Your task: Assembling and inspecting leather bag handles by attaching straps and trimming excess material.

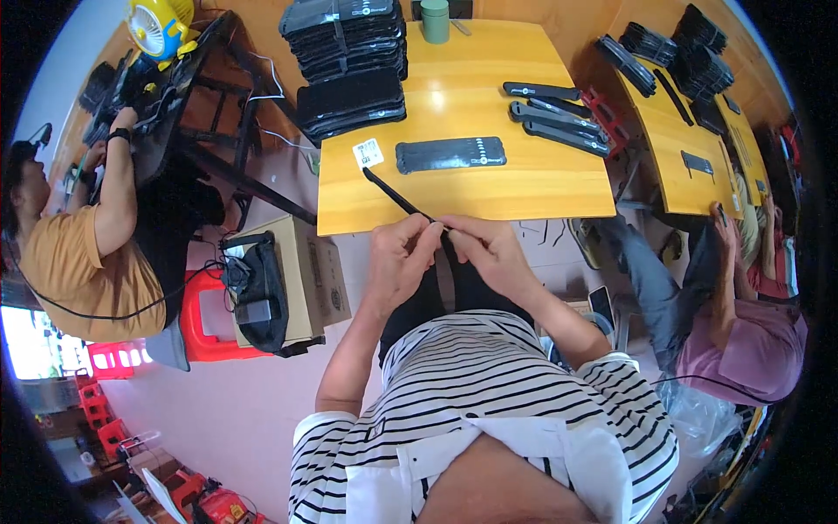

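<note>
A thin black strap [389,189] runs from over the table's front edge back to my fingers. My left hand [403,260] is closed, pinching the strap close to its near end. Beside it my right hand [491,253] is closed too, its thumb and fingers pinching at the same end. The fingertips nearly meet, and what exactly lies between them is hidden. Just beyond, on the yellow table [541,194], a row of flat black straps [450,155] lies side by side. A white printed label [367,154] rests to its left.
Tall stacks of black straps [345,52] stand at the far left of the table, loose bundles [559,122] at the right. A green canister [435,23] stands behind. At left are a cardboard box [301,271], a black bag [262,297] and a red stool [202,319]. Co-workers sit on both sides.
</note>
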Motion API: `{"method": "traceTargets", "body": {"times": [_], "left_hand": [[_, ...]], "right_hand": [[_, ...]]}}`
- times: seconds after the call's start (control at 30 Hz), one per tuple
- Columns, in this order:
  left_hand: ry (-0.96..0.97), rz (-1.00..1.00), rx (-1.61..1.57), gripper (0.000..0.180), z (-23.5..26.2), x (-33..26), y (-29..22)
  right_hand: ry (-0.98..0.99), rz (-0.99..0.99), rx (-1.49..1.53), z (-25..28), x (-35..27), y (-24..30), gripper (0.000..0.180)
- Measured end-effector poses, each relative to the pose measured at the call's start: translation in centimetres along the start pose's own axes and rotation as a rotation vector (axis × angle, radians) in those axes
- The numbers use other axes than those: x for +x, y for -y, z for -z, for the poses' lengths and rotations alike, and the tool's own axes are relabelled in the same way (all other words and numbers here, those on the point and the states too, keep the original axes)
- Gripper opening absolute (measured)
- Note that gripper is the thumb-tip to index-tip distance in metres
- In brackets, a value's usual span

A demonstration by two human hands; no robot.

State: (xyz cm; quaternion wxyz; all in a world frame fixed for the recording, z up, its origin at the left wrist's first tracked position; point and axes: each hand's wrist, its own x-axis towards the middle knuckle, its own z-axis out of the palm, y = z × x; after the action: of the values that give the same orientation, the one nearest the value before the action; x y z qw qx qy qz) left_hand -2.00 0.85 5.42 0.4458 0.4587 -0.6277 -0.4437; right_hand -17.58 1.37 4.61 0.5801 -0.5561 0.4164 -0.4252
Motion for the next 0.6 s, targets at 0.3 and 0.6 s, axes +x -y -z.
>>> {"method": "traceTargets", "body": {"times": [0.3, 0.6], "left_hand": [[0.056, 0.001, -0.034, 0.026, 0.2, -0.4, -0.4], [0.053, 0.006, -0.001, 0.028, -0.1, -0.5, -0.2]], "right_hand": [[0.119, 0.035, -0.154, 0.7, 0.0, 0.6, 0.020], [0.107, 0.063, -0.547, 1.2, -0.3, 3.0, 0.022]]}}
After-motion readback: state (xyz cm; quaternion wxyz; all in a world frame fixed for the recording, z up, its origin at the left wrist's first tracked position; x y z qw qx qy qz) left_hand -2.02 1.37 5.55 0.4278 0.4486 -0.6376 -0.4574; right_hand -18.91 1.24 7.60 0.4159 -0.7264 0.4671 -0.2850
